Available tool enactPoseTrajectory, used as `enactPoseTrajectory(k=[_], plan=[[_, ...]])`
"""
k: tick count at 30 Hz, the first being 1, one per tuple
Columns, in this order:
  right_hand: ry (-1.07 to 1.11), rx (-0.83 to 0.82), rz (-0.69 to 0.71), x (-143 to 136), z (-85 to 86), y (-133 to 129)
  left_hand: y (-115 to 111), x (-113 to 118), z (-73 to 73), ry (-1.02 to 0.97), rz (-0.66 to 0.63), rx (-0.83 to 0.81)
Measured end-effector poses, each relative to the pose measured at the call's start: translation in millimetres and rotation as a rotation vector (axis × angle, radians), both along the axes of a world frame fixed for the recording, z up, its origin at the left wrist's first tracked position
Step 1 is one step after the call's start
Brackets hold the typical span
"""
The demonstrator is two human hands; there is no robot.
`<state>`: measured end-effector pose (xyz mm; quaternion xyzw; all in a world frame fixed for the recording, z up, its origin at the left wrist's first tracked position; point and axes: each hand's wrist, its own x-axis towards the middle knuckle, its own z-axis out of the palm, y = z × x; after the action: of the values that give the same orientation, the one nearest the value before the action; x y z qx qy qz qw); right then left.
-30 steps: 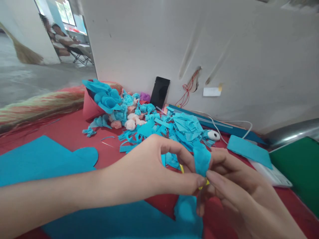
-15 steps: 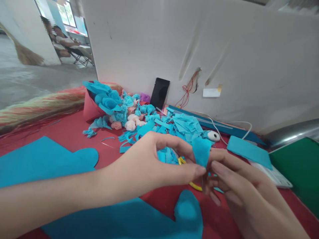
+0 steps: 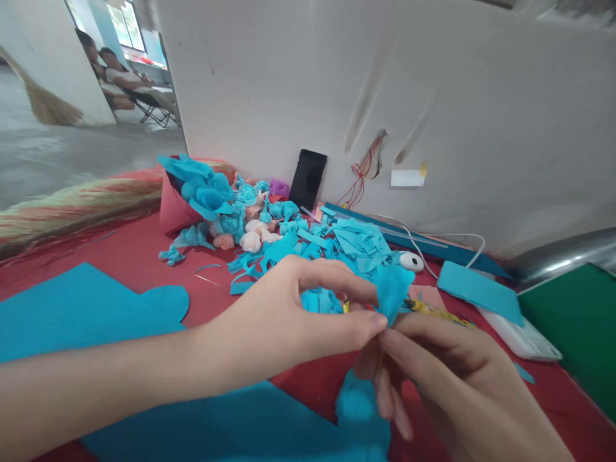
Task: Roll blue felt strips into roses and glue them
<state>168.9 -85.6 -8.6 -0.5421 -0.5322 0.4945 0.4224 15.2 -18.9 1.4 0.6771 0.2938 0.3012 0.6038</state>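
A small blue paper petal (image 3: 393,292), flared at the top and narrow at its base, stands upright between my two hands. My left hand (image 3: 293,308) pinches its lower left edge between thumb and fingers. From the right, my right hand (image 3: 447,372) closes thumb and forefinger on the base, its other fingers curled below. A thin stem seems to run down from the base, mostly hidden by the fingers. Under my forearm and hands lie large blue cut sheets (image 3: 231,423) with rounded lobes. Behind them is a heap of cut blue paper strips (image 3: 360,240).
Blue, pink and white paper flowers (image 3: 250,240) pile up beside a pink cone holding a blue flower (image 3: 206,192). A black phone (image 3: 308,178) leans on the wall. Yellow-handled scissors (image 3: 440,312), a white device (image 3: 524,337) and a green board (image 3: 572,327) lie right. Two people sit far left.
My right hand has moved left and down, its thumb and forefinger now at the petal's base. The petal has tilted slightly right. More of the yellow handle shows behind.
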Motion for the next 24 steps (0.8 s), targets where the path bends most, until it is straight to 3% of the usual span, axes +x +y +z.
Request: enactPoseTrajectory(k=[7, 15, 19, 22, 24], plan=[[0.116, 0.002, -0.002, -1.8, -0.2, 2.1, -0.1, -1.0, 0.6, -0.080, -0.022, 0.021], [-0.008, 0.074, 0.025, 1.5, -2.2, 2.0, 1.9, 2.6, -1.7, -0.022, 0.035, 0.021], [-0.139, 0.158, -0.120, -1.5, -0.5, 0.4, 0.7, 1.7, -2.1, -0.007, 0.072, 0.177], [-0.163, 0.269, -0.232, -5.8, 0.7, 4.4, 0.6, 1.1, -3.8, -0.038, 0.068, 0.411], [-0.175, 0.344, -0.222, -4.9, -0.4, 8.4, 0.7, 1.0, -5.0, -0.042, 0.063, 0.580]])
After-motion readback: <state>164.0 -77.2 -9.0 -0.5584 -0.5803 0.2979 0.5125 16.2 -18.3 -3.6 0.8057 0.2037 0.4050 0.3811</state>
